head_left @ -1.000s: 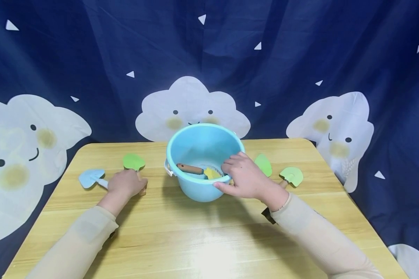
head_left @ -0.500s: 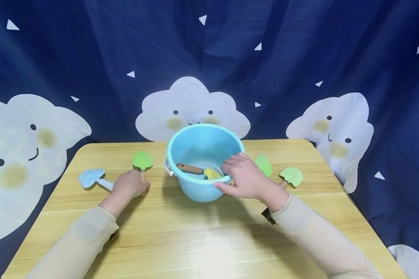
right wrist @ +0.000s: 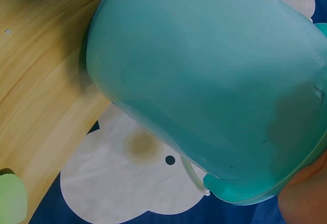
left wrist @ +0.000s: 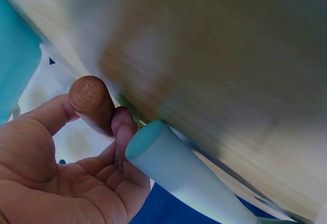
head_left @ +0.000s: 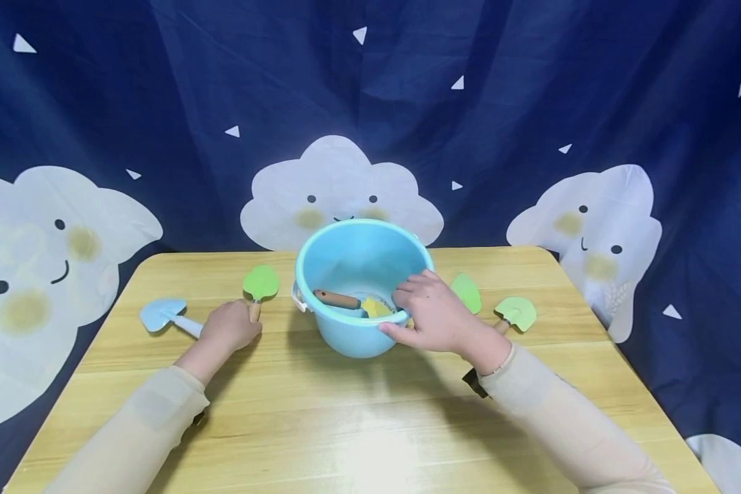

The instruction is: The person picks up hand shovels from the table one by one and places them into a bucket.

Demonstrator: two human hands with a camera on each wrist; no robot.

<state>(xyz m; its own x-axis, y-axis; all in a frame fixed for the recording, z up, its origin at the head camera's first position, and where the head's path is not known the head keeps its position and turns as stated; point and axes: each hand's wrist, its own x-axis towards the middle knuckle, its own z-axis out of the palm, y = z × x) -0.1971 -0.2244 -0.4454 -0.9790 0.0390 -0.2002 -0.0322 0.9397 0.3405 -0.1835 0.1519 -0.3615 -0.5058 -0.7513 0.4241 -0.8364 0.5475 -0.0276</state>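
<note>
In the head view my left hand (head_left: 230,326) pinches the wooden handle of a toy shovel with a green blade (head_left: 261,283). The left wrist view shows the handle's round brown end (left wrist: 88,94) between thumb and fingers. A light blue shovel (head_left: 163,315) lies beside that hand, its pale handle (left wrist: 184,168) right at the fingers. My right hand (head_left: 435,312) grips the near right rim of a light blue bucket (head_left: 355,339), thumb outside and fingers over the edge. Inside the bucket lie a brown-handled tool (head_left: 336,299) and a yellow piece (head_left: 377,307).
Right of the bucket, partly behind my right hand and arm, are a green blade (head_left: 466,292) and a pale green shovel (head_left: 516,313). All stands on a wooden table (head_left: 321,425). Behind it hangs a dark blue curtain (head_left: 407,82) with clouds.
The green shovel has moved right and slightly away, its blade swinging toward the bucket, with my left hand on its handle. My right hand and the bucket stay put.
</note>
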